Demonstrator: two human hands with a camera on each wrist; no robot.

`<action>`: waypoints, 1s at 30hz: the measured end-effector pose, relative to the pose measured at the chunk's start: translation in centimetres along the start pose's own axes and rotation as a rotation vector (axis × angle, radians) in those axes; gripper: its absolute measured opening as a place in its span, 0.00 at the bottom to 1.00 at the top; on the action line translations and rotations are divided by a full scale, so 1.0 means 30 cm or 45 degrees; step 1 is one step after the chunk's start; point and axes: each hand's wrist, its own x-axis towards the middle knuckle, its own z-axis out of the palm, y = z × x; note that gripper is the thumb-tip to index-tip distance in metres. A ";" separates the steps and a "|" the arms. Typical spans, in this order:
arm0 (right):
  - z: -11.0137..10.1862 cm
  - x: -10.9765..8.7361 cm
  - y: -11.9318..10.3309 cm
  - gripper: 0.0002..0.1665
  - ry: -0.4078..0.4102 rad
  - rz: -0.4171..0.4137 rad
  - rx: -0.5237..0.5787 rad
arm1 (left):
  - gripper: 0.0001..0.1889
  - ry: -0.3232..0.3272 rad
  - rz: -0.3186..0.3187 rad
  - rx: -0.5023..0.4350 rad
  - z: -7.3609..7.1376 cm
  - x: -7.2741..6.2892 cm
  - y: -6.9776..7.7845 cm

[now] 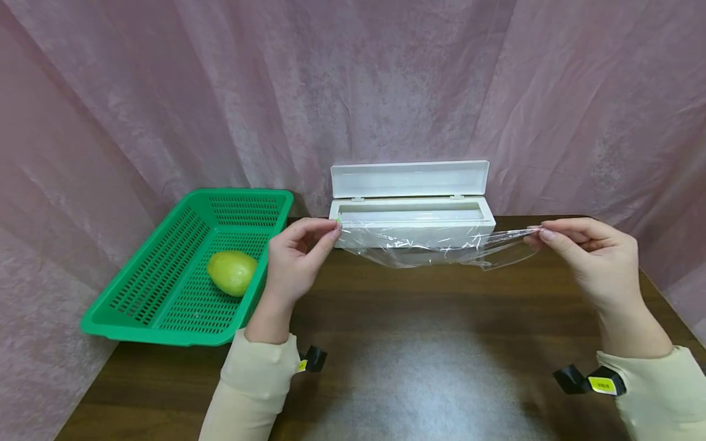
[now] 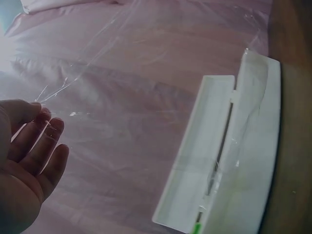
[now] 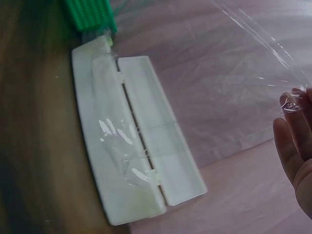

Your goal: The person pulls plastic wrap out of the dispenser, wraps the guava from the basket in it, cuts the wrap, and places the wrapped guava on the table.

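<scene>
Left hand [image 1: 295,260], right hand [image 1: 602,263] apart, pinching film [image 1: 413,254]

No readable text, yellow label [image 1: 602,385] blurred

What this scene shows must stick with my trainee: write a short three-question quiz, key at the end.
1. True or false: the white box is closed.
2. What lies inside the green basket?
3. Fill in: the left hand and the right hand both pinch ____.

Key: 1, false, the white box has its lid open; 2, a yellow-green fruit; 3, transparent film.
</scene>
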 end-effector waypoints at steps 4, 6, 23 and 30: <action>-0.013 -0.028 0.025 0.12 -0.010 0.081 -0.056 | 0.10 -0.065 -0.093 0.060 -0.003 -0.024 -0.021; -0.023 -0.042 0.037 0.13 -0.023 0.120 -0.080 | 0.10 -0.096 -0.139 0.099 -0.006 -0.037 -0.030; -0.134 -0.143 0.126 0.16 -0.419 0.431 -0.268 | 0.10 -0.379 -0.495 0.257 -0.039 -0.135 -0.116; -0.198 -0.185 0.170 0.16 -0.623 0.544 -0.425 | 0.11 -0.652 -0.691 0.304 -0.050 -0.153 -0.141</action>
